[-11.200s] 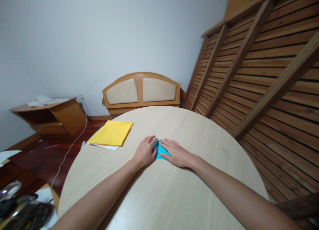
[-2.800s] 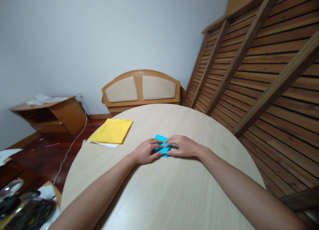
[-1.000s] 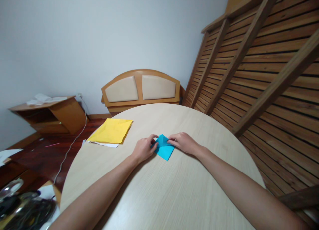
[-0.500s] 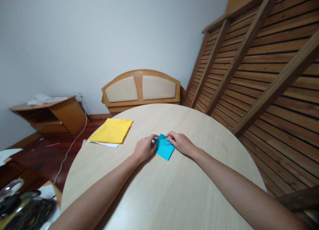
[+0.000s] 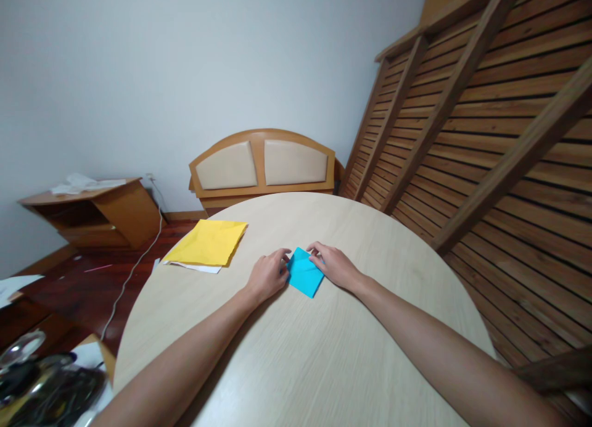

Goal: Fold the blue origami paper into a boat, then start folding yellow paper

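Note:
A small folded sheet of bright blue paper (image 5: 305, 276) lies on the round table, turned so that one corner points towards me. Beside its left edge is my left hand (image 5: 269, 274), with the fingers bent and the thumb apart from them, close against the paper. My right hand (image 5: 333, 265) is at the upper right edge, thumb over the paper and fingertips close by, gripping that edge. Crease lines run across the blue surface. What the undersides of the fingers touch is hidden.
Yellow paper (image 5: 208, 242) lies over a white sheet (image 5: 198, 268) at the left of the pale table (image 5: 287, 365). Beyond stand a headboard (image 5: 260, 161) and a low cabinet (image 5: 115, 214). Wooden slats (image 5: 462, 143) lean on the right; cluttered items (image 5: 50, 384) sit lower left.
The upper part of the blue paper now looks flatter, with fewer folds showing. My left thumb has drawn back slightly from its surface. My right fingers have shifted slightly outward.

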`<state>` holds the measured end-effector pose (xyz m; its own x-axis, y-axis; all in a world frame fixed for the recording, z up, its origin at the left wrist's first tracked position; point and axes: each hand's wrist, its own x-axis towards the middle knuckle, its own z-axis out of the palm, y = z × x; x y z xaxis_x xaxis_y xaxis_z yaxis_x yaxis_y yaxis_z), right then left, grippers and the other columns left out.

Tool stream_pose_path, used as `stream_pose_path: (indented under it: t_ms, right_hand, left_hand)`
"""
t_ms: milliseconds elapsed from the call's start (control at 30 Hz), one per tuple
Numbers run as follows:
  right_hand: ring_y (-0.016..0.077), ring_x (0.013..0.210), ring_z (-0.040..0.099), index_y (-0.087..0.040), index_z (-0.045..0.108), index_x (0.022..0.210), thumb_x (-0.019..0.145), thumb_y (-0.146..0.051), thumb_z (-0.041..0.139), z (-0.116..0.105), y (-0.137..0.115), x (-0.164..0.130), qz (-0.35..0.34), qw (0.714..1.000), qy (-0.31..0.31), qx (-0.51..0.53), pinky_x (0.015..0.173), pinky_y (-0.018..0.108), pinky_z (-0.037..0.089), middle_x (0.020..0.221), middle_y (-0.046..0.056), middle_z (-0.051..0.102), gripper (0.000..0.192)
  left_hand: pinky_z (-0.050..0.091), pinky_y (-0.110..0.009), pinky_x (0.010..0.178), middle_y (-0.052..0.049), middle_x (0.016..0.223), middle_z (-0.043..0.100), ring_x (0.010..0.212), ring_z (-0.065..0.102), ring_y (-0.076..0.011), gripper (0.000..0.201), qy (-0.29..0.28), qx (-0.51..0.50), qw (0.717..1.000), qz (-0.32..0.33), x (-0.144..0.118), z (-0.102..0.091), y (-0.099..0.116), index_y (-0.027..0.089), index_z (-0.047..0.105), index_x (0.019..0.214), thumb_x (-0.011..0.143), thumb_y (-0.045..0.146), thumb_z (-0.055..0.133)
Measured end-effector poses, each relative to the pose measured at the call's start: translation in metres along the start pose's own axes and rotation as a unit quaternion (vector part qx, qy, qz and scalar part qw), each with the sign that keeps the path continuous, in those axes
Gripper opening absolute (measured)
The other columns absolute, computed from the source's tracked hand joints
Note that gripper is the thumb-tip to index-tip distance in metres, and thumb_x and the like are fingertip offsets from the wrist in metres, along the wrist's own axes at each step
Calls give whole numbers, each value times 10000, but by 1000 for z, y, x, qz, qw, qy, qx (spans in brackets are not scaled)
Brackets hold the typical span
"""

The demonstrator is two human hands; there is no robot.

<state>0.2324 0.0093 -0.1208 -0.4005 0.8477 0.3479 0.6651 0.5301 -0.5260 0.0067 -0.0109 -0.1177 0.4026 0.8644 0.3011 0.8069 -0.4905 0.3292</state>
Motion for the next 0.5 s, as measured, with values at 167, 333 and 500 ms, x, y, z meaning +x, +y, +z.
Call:
stream_pose_path:
  t_ms: [167, 333, 500]
  right_hand:
    - [187, 911, 653, -224, 635, 1076, 936, -212, 567, 1, 0, 0, -26, 1000, 6, -9, 788, 291, 458, 1013, 46, 707, 157]
    - [185, 936, 645, -213, 687, 1005, 943, -209, 566, 3, 2, 1, -59, 998, 6, -24, 835, 301, 458, 1003, 46, 705, 136]
    - [200, 972, 635, -217, 730, 1007, 957, -235, 565, 2, 3, 1, -88, 995, -10, -53, 869, 325, 467, 1024, 60, 696, 173]
  left_hand:
    - [511, -360, 844, -87, 1075, 705, 964, 659, -249, 371, 4, 36, 999, 36, 0, -1, 3, 191, 613, 1147, 794, 105, 536]
    - [487, -387, 948, -90, 1161, 681, 1065, 611, -251, 401, -3, 43, 997, 64, 2, 1, 1, 197, 642, 1173, 797, 101, 537]
    - [469, -410, 1008, -72, 1277, 650, 1133, 582, -254, 473, -15, 21, 996, 86, 2, 3, 0, 205, 630, 1253, 804, 92, 536]
